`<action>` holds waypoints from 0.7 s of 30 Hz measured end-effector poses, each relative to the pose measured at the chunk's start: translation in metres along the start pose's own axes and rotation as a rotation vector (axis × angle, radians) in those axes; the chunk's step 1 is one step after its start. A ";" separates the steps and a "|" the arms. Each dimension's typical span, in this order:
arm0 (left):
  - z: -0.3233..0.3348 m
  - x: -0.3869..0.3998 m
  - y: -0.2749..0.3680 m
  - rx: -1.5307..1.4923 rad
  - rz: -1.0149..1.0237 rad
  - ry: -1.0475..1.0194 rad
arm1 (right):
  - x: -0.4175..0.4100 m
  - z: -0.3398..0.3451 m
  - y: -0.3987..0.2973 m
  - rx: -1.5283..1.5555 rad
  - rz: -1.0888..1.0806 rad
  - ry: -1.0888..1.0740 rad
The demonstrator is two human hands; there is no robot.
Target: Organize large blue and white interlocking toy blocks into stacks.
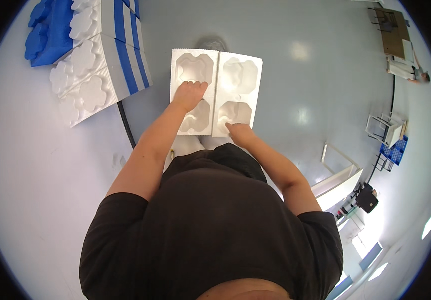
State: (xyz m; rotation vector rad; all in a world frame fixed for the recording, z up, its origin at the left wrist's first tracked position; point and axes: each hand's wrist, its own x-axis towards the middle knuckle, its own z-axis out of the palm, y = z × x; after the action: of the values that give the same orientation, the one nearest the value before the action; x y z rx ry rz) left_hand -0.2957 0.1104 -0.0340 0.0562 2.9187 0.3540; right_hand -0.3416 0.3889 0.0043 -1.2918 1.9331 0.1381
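Two white polystyrene foam packing blocks stand side by side in front of me, a thin gap between them. Each has two moulded recesses facing up. My left hand is closed over the wall between the two recesses of the left foam block, its fingers curled into the upper one. The right foam block is gripped at its lower right by my right hand, with a digit reaching into the lower recess. What lies under the blocks is mostly hidden.
Stacked white foam pieces with blue stripes and a blue moulded piece stand along the wall at left. A white-framed table is on the right. Farther off are a chair, a blue pallet and another person.
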 end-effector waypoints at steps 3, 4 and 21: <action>-0.003 -0.006 -0.004 -0.038 0.000 0.023 | -0.010 -0.017 -0.004 0.184 0.059 -0.035; -0.005 -0.007 -0.006 -0.035 0.004 0.027 | -0.011 -0.019 -0.007 0.154 0.025 -0.023; 0.005 0.003 0.005 -0.079 -0.009 0.047 | 0.120 -0.171 0.104 -0.303 0.136 0.872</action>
State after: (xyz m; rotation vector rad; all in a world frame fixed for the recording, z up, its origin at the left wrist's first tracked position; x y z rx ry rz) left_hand -0.2973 0.1163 -0.0377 0.0232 2.9471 0.4749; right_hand -0.5409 0.2672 0.0090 -1.5716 2.8236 -0.0913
